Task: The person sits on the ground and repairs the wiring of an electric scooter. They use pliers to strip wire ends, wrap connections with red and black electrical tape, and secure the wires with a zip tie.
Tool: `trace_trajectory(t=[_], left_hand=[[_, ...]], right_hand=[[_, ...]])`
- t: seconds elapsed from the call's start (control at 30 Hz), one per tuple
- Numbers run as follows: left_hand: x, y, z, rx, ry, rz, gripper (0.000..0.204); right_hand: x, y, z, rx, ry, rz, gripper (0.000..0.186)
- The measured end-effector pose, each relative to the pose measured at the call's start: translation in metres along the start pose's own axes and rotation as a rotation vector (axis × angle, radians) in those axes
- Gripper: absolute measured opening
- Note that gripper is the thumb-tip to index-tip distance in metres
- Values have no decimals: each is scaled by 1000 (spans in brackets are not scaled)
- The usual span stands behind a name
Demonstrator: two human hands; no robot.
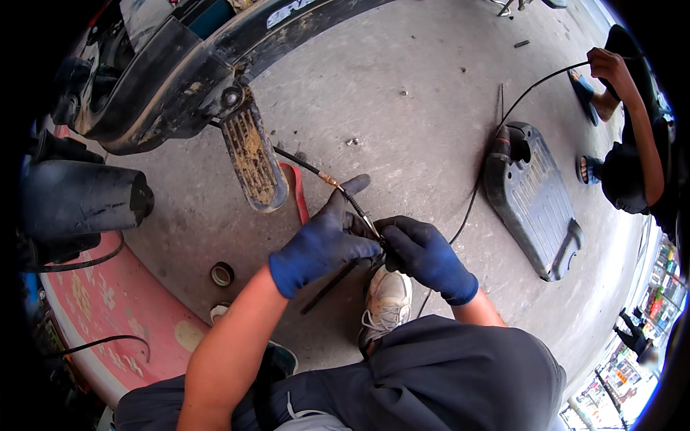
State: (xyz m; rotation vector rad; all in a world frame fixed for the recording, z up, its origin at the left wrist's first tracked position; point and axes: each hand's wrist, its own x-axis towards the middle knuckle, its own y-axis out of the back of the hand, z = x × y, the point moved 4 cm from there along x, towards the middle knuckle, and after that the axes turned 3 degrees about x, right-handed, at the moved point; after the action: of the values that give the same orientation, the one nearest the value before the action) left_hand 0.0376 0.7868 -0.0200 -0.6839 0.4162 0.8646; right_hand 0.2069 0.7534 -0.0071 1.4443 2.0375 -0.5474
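Observation:
A thin black cable runs from behind the motor scooter's mud-caked footrest to my hands. Toward its end it has a copper-coloured fitting, a dark coil spring and a silver metal tip. My left hand, in a blue and black glove, is closed around the spring part, one finger stretched out along it. At the metal tip, my right hand, gloved alike, pinches the end with bent fingers; what lies between the fingertips is partly hidden. A short black tube shows below my left hand, and my light shoe beneath both.
A black plastic panel lies at the right, with a red-and-black handled tool at its edge. Beyond, a person holds a long black cord. A tape roll and red strap lie near a red board.

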Motion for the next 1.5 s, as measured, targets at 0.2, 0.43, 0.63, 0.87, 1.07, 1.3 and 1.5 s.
trace_trajectory(t=[0.2, 0.43, 0.63, 0.87, 1.07, 1.3, 1.5], left_hand=[[14, -6, -23, 325, -305, 164, 78], [-1, -9, -4, 508, -224, 306, 63], [0, -4, -19, -211, -90, -40, 38], [38, 1, -27, -233, -49, 93, 21], [25, 13, 0, -138, 47, -86, 41], [16, -10, -7, 229, -349, 188, 33], [6, -2, -5, 595, -440, 380, 33]], right_hand=[[-10, -8, -20, 287, -79, -38, 35], [8, -5, 14, 342, -44, -155, 30], [7, 14, 7, 249, 51, 34, 12], [-29, -20, -40, -500, 465, -129, 15], [-28, -6, -19, -79, 496, -270, 22], [17, 12, 3, 69, 82, 10, 36], [12, 2, 18, 756, -94, -191, 31]])
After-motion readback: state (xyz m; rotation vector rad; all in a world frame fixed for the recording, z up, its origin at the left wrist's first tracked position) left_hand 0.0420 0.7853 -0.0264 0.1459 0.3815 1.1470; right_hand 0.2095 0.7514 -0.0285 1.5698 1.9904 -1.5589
